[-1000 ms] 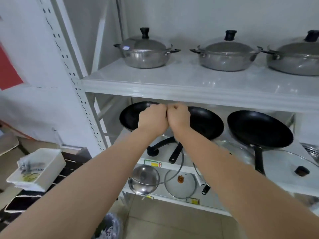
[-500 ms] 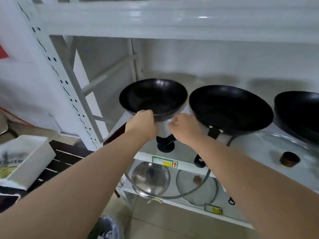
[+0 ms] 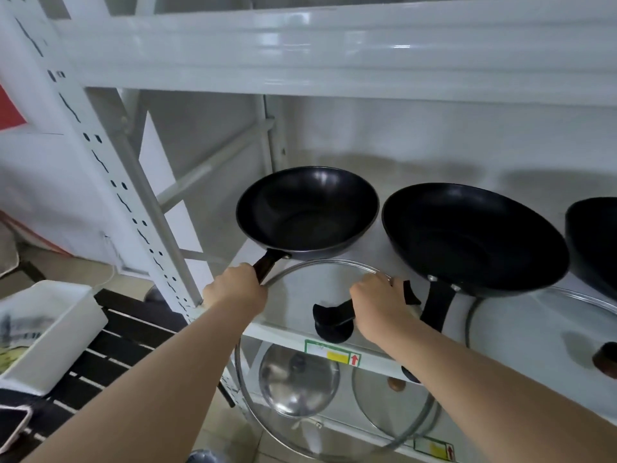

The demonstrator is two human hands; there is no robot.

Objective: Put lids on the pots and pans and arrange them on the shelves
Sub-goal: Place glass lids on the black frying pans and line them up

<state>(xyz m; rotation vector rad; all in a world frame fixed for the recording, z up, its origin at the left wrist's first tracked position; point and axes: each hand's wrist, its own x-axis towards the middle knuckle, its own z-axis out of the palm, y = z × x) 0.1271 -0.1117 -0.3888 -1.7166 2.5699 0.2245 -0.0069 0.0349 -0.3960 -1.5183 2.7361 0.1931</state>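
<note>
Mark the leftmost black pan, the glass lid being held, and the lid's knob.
leftmost black pan (image 3: 307,212), head view, inner bowl
glass lid (image 3: 320,289), head view, clear pane
knob (image 3: 332,320), head view, black top

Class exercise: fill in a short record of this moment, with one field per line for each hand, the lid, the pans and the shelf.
left hand: closed on the handle of the left pan
right hand: grip on the rim of the glass lid
glass lid: off the pan, in front of it
middle pan: uncovered
shelf: holds the pans
</note>
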